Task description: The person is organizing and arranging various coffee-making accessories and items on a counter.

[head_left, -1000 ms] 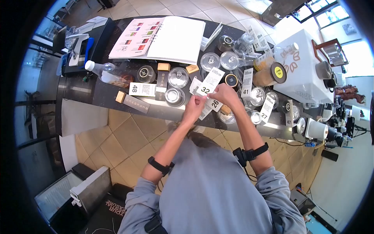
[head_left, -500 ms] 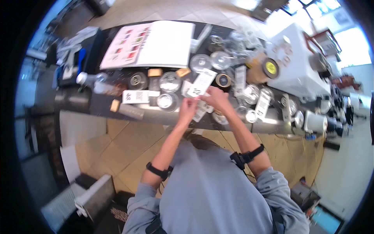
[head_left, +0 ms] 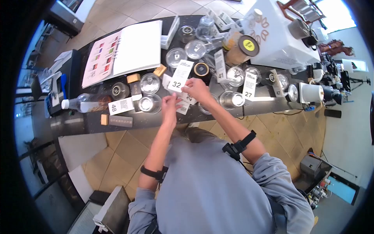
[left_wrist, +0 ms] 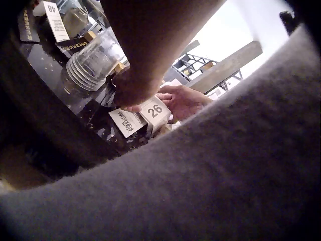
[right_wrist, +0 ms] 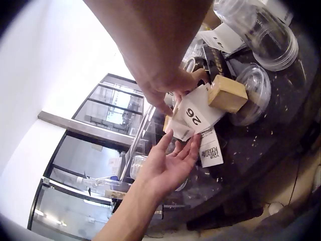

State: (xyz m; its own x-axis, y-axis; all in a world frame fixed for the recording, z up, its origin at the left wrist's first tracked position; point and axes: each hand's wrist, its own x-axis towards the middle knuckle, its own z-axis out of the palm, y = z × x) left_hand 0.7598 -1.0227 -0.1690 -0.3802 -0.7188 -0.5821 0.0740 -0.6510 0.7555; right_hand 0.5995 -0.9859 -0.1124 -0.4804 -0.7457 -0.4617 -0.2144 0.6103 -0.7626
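Note:
In the head view, my right hand [head_left: 198, 89] pinches the lower right of a white card stand printed 32 [head_left: 180, 76]. My left hand [head_left: 168, 108] is just below the stand's lower left corner. Seen from the right wrist, its palm is turned up and the fingers are loosely spread, fingertips close to the cards. Beneath the hands lies another white card stand marked 26 [right_wrist: 193, 116], partly covered in the head view. A wooden block [right_wrist: 228, 94] sits beside it, and a card with printed lettering [left_wrist: 128, 122] pokes out from under.
Clear plastic cups [head_left: 150, 103] and domed lids [head_left: 150, 83] crowd round the hands. Card stands 41 [head_left: 220, 66], 27 [head_left: 249, 85] and 48 [head_left: 121, 106] stand or lie nearby. An open ring binder [head_left: 138, 48] lies behind; a brown jar [head_left: 237, 54] stands right.
The head view has swung, so the table appears shifted left. My left fingers have come off the 32 card and loosened, while my right hand keeps its pinch.

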